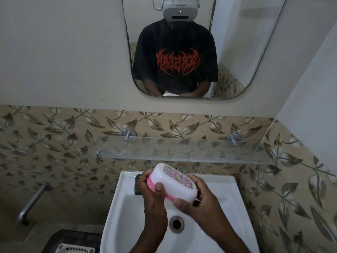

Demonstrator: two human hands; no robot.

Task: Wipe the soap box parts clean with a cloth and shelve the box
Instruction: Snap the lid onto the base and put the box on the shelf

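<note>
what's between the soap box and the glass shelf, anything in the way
Nothing visible. The soap box, closed and held in both hands over the sink, sits just below the glass shelf, and the shelf looks bare.

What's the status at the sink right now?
Left hand and right hand both grip the closed soap box over the sink. Glass shelf above is bare. No cloth visible.

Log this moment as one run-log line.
stage: box closed, not yet shelved | left hand: holds soap box | right hand: holds same box | position: above sink, below glass shelf | cloth: not visible
</note>
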